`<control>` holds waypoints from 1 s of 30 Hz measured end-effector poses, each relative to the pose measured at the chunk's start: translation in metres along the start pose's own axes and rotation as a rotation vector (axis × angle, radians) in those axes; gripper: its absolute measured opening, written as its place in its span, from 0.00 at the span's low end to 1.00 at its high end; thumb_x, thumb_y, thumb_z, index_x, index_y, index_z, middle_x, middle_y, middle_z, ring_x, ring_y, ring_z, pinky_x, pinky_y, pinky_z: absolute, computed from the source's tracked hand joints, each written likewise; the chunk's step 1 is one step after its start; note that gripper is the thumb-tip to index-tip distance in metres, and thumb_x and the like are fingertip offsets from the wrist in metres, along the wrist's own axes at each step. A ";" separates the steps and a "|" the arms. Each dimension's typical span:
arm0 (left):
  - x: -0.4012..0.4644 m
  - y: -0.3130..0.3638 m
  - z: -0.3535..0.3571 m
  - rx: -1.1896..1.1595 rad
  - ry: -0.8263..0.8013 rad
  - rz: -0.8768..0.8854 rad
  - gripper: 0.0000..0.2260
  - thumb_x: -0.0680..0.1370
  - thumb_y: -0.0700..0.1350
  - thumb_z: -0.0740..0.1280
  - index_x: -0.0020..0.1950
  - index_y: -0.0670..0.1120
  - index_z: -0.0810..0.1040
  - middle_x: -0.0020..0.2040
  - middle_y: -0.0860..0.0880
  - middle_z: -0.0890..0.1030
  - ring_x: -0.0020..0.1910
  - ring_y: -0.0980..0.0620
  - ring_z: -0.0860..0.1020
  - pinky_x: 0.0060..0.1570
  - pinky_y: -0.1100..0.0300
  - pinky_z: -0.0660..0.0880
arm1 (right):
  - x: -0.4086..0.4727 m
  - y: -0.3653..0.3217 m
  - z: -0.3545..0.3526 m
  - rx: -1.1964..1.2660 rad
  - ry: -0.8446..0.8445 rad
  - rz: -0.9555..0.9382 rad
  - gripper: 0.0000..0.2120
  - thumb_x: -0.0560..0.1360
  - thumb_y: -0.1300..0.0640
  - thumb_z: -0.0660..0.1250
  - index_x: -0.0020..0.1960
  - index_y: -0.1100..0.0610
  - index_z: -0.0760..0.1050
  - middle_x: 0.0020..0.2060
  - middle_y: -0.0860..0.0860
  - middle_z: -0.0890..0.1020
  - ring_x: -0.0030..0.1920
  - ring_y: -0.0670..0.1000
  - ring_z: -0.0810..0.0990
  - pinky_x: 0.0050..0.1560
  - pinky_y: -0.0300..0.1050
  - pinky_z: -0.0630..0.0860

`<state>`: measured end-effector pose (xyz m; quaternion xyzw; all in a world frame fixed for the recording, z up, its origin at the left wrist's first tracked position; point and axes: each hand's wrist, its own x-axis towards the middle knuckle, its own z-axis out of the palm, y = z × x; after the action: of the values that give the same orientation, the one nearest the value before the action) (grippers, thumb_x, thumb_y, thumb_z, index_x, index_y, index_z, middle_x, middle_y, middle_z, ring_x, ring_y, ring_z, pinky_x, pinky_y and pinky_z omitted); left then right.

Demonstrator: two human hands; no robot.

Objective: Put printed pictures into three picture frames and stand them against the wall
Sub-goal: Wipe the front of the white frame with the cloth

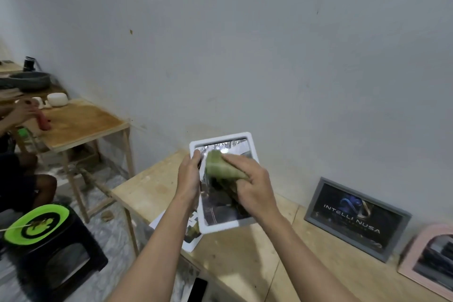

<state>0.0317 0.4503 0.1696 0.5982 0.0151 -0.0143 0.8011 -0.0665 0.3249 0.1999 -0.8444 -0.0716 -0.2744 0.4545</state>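
Standing upright above a pale wooden table (245,260), the white frame (221,137) has its long axis running up and down, glass face toward the camera. The left hand (188,174) grips the frame's left edge, thumb curled onto the front. The right hand (252,184) clenches a green cloth (220,167) and presses it against the glass (220,208), just beside the left thumb. Below the left wrist, a loose printed picture (191,235) lies at the table's edge. Right of the right hand, well apart from its fingers, a grey frame (316,193) leans on the pale wall (245,44), long axis sideways. A pink frame (414,247) stands beside it. Far left of the fingers are a second wooden table (81,122), a black stool (61,257) with a green disc (39,223), and another person's hand (22,110).
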 end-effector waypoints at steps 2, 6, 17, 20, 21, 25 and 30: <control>-0.009 0.004 0.010 -0.151 -0.071 -0.121 0.19 0.83 0.56 0.60 0.53 0.43 0.84 0.47 0.42 0.86 0.46 0.42 0.84 0.48 0.50 0.81 | 0.033 0.005 0.005 -0.222 0.022 -0.125 0.33 0.65 0.67 0.54 0.68 0.55 0.74 0.67 0.48 0.75 0.69 0.42 0.69 0.72 0.43 0.64; -0.003 0.016 0.015 -0.198 -0.111 -0.102 0.23 0.83 0.57 0.59 0.51 0.40 0.83 0.47 0.41 0.86 0.46 0.46 0.85 0.50 0.53 0.80 | 0.038 0.023 0.032 -0.345 -0.264 -0.215 0.31 0.69 0.67 0.53 0.72 0.60 0.68 0.73 0.53 0.67 0.77 0.50 0.57 0.77 0.54 0.53; 0.010 0.004 -0.008 0.143 0.177 0.020 0.17 0.85 0.48 0.58 0.44 0.38 0.76 0.33 0.48 0.73 0.32 0.53 0.73 0.38 0.58 0.70 | -0.038 0.040 0.015 0.168 -0.715 0.285 0.21 0.67 0.69 0.63 0.54 0.53 0.84 0.57 0.59 0.82 0.61 0.48 0.80 0.70 0.51 0.69; 0.015 -0.003 -0.005 0.153 0.194 0.037 0.21 0.84 0.50 0.57 0.54 0.30 0.75 0.38 0.38 0.73 0.41 0.37 0.71 0.46 0.48 0.69 | -0.004 0.045 -0.011 0.266 -0.442 0.444 0.25 0.68 0.70 0.59 0.50 0.47 0.85 0.45 0.63 0.85 0.39 0.59 0.80 0.37 0.53 0.75; 0.015 -0.004 -0.002 0.157 0.177 0.046 0.21 0.84 0.50 0.57 0.52 0.31 0.76 0.39 0.38 0.74 0.43 0.51 0.64 0.45 0.48 0.70 | 0.012 0.050 -0.018 0.261 -0.242 0.386 0.27 0.68 0.72 0.59 0.50 0.45 0.85 0.48 0.58 0.85 0.42 0.56 0.79 0.39 0.51 0.76; 0.021 -0.013 0.014 0.143 0.108 0.076 0.19 0.84 0.52 0.58 0.47 0.39 0.79 0.40 0.41 0.79 0.41 0.44 0.77 0.44 0.51 0.73 | 0.059 0.077 -0.030 -0.231 -0.086 -0.147 0.32 0.63 0.74 0.56 0.63 0.58 0.79 0.66 0.46 0.74 0.72 0.47 0.67 0.75 0.39 0.57; 0.040 -0.024 0.029 0.078 0.190 0.077 0.15 0.84 0.48 0.60 0.40 0.45 0.76 0.37 0.50 0.76 0.37 0.53 0.72 0.43 0.59 0.68 | 0.015 0.133 -0.006 -0.361 -0.212 -0.260 0.35 0.59 0.73 0.57 0.64 0.60 0.78 0.68 0.52 0.74 0.74 0.52 0.65 0.74 0.51 0.62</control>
<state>0.0705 0.4150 0.1528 0.6279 0.0677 0.0727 0.7719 -0.0071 0.2418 0.1131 -0.9197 -0.1766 -0.2489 0.2472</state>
